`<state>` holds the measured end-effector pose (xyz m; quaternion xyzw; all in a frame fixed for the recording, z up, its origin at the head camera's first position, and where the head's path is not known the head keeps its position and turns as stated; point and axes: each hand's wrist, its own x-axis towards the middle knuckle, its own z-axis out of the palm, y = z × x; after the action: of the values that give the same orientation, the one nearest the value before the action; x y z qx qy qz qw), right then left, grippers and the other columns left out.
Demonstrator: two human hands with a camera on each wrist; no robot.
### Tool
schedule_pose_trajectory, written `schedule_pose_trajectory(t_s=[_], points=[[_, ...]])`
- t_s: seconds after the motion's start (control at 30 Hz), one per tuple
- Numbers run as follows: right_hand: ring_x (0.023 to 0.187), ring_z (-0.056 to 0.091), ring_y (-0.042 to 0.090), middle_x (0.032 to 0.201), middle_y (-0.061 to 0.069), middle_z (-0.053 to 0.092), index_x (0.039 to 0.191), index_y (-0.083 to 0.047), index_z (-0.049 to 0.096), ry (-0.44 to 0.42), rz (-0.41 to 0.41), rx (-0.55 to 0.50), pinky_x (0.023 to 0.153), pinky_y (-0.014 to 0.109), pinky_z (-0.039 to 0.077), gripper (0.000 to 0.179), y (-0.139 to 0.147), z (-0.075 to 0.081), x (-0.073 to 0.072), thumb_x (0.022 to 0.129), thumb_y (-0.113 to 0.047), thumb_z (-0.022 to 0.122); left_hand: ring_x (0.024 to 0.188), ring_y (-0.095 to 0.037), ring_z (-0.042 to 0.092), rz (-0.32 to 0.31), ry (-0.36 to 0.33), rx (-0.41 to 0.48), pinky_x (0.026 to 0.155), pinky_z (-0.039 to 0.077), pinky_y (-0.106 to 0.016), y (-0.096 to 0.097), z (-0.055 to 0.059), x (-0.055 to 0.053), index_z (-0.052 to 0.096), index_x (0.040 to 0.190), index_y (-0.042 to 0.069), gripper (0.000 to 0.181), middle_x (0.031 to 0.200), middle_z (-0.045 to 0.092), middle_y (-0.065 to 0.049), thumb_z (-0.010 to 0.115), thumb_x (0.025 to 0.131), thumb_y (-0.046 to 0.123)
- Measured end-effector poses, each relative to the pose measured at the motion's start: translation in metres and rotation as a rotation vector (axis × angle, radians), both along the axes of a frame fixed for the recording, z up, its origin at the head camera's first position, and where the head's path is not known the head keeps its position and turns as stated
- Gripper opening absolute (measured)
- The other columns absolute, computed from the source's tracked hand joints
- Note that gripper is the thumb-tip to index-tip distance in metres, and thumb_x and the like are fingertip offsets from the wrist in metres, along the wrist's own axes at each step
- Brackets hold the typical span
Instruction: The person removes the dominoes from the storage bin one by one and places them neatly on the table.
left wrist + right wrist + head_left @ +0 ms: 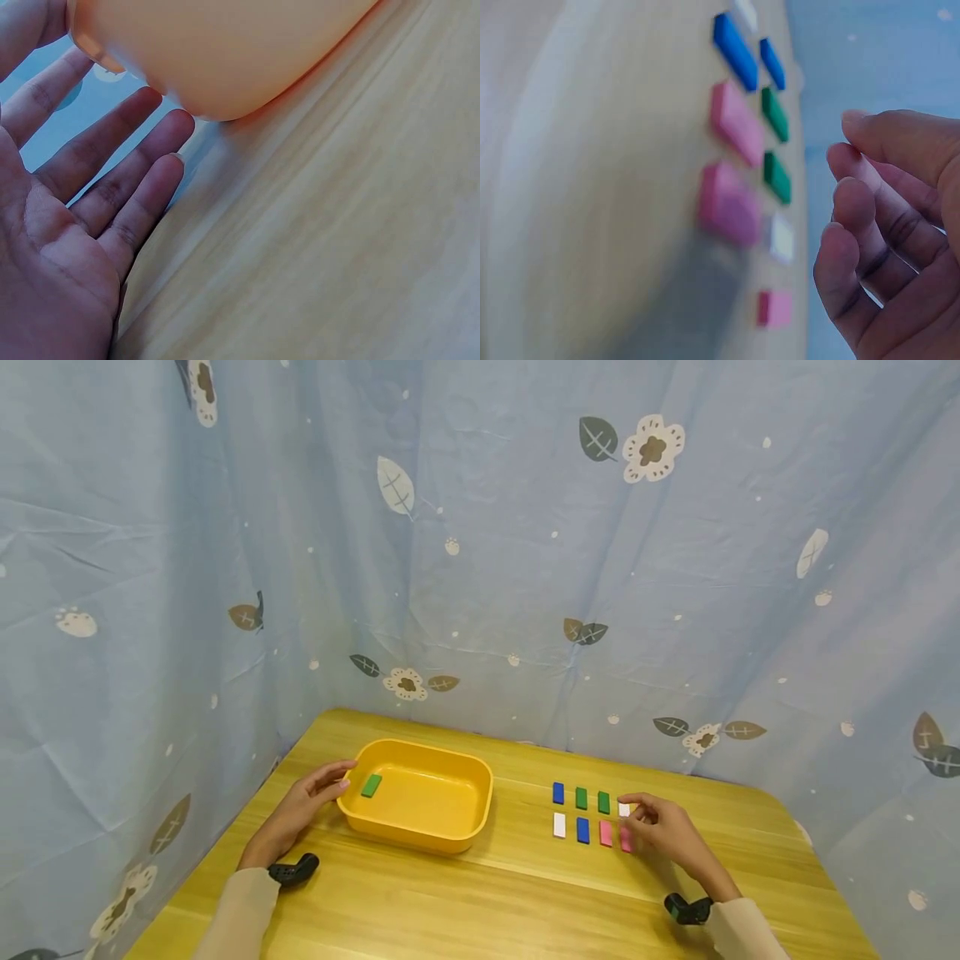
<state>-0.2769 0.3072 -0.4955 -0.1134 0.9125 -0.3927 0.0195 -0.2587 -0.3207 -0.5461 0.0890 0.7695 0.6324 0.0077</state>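
Note:
A yellow plastic basin (pixel 420 837) stands on the left of the table with one green block (pixel 371 786) inside. My left hand (pixel 309 797) touches the basin's left rim, its fingers fairly straight in the left wrist view. To the right lie two rows of small flat blocks: blue (pixel 558 793), green (pixel 581 798), white (pixel 559 826) and pink (pixel 605 833). Over the right end of these rows hovers my right hand (pixel 663 831), fingers loosely bent and holding nothing. The right wrist view also shows a pink block (pixel 778 308) that the hand hides in the head view.
The wooden table (pixel 465 910) has rounded far corners. A blue patterned curtain (pixel 510 568) hangs behind it and along both sides. Black wrist cameras (pixel 688 909) sit on both wrists.

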Motion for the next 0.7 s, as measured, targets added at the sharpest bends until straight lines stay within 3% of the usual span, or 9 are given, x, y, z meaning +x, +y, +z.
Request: schedule_pose_trajectory(t_s=[0.17, 0.33, 0.5, 0.7], points=[[0.064, 0.059, 0.024, 0.09, 0.014, 0.07, 0.13, -0.01, 0.068, 0.02, 0.054, -0.006, 0.051, 0.031, 0.051, 0.036, -0.022, 0.011, -0.01, 0.096, -0.02, 0.075, 0.138, -0.014, 0.042, -0.003, 0.001, 0.002, 0.099, 0.039, -0.01, -0.001, 0.0, -0.001, 0.048, 0.154, 0.015, 0.053, 0.158, 0.041, -0.011, 0.06, 0.106, 0.035], [0.068, 0.06, 0.035, 0.092, 0.013, 0.07, 0.128, -0.016, 0.069, 0.044, 0.102, -0.023, 0.053, 0.033, 0.051, 0.031, -0.048, 0.024, -0.019, 0.098, -0.021, 0.074, 0.142, -0.025, 0.039, -0.005, 0.001, 0.007, 0.099, 0.039, -0.01, 0.0, 0.0, -0.001, 0.048, 0.153, 0.015, 0.054, 0.157, 0.042, -0.011, 0.061, 0.105, 0.036], [0.064, 0.06, 0.028, 0.088, -0.001, 0.069, 0.128, -0.018, 0.07, 0.09, 0.131, -0.008, 0.052, 0.03, 0.047, 0.031, -0.073, 0.037, -0.027, 0.098, -0.025, 0.074, 0.146, -0.035, 0.034, -0.011, 0.005, 0.014, 0.099, 0.038, -0.01, 0.0, 0.001, -0.001, 0.049, 0.153, 0.015, 0.054, 0.157, 0.042, -0.011, 0.061, 0.105, 0.036], [0.063, 0.061, 0.023, 0.088, -0.003, 0.07, 0.128, -0.021, 0.07, 0.122, 0.178, 0.001, 0.052, 0.03, 0.047, 0.031, -0.105, 0.051, -0.034, 0.098, -0.029, 0.074, 0.146, -0.035, 0.034, -0.012, -0.003, 0.024, 0.099, 0.038, -0.009, -0.001, 0.001, -0.002, 0.049, 0.153, 0.015, 0.054, 0.158, 0.042, -0.011, 0.061, 0.105, 0.035]])
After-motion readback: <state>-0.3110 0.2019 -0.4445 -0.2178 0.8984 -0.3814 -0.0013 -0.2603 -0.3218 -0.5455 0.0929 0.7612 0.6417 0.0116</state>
